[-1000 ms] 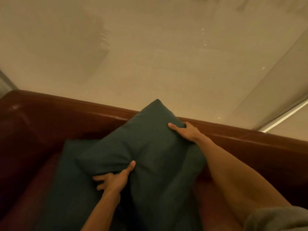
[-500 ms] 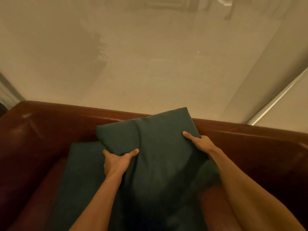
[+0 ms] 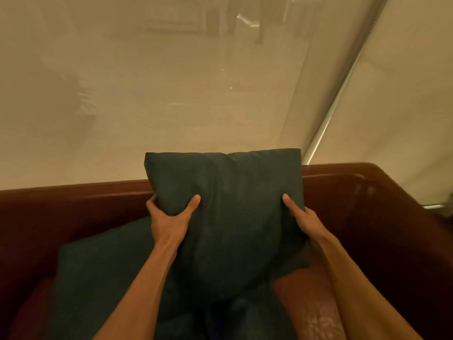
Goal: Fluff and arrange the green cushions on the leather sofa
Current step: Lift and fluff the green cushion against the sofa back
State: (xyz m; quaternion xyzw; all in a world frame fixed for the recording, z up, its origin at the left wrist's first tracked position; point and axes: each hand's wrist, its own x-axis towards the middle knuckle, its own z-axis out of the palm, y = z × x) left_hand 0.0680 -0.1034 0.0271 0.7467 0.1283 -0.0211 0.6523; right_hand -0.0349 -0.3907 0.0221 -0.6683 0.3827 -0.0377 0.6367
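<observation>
While gripped: unlabelled green cushion [image 3: 235, 204], both hands.

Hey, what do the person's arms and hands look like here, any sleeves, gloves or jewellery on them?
Both are bare. The left hand and right hand wear no gloves, and no rings show on the fingers in view. No watch or bracelet shows at either wrist, and both forearms are uncovered down to the frame's lower edge, with no sleeve visible.

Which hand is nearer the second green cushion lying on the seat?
Left. The left hand grips the held cushion just above the second cushion; the right hand grips its far side, over bare sofa leather.
</observation>
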